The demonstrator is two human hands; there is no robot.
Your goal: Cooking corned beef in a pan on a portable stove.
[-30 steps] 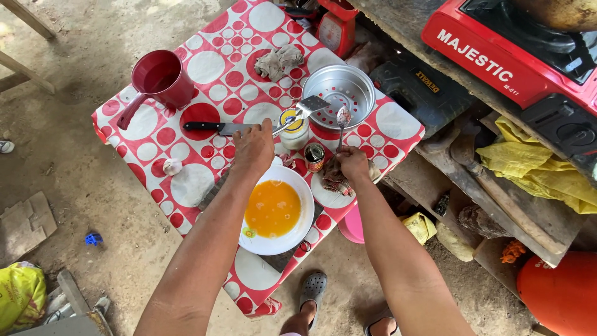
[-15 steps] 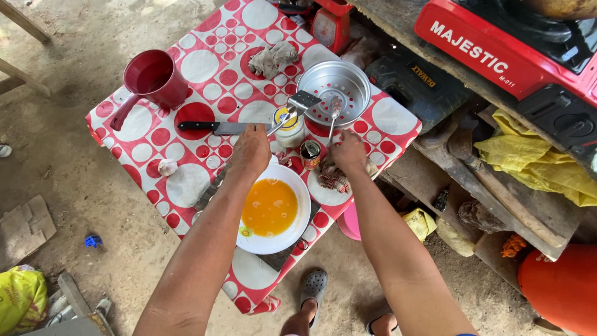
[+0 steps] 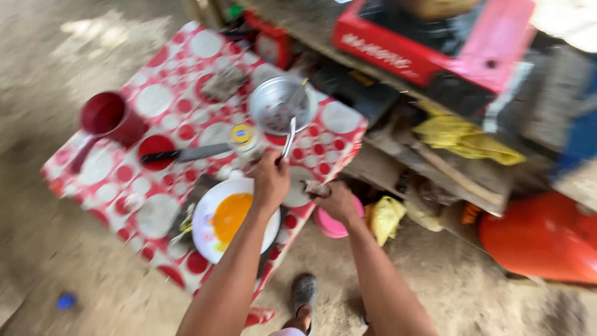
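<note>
The view is blurred. My left hand [image 3: 270, 180] grips a metal spoon [image 3: 289, 137] whose tip points up toward a metal bowl [image 3: 280, 106]. Just below this hand sits a white bowl [image 3: 211, 239] of beaten orange egg. A small yellow-lidded jar [image 3: 244, 137] stands left of the spoon. My right hand [image 3: 339, 202] is at the table's right edge, pinching a small brownish thing [image 3: 317, 188] that I cannot identify. All of this rests on a low table [image 3: 161, 93] with a red cloth with white dots.
A black-handled knife [image 3: 186, 154] and a red dipper cup [image 3: 109, 118] lie on the table's left part. A red stove [image 3: 429, 43] sits on the shelf behind, with a yellow cloth [image 3: 466, 140] below. An orange container [image 3: 541, 236] stands right; a pink bowl [image 3: 329, 224] sits under the table edge.
The view has swung left and blurred. My left hand has drawn the spoon back from the jar. My right hand has moved off the table's top to its right edge.
</note>
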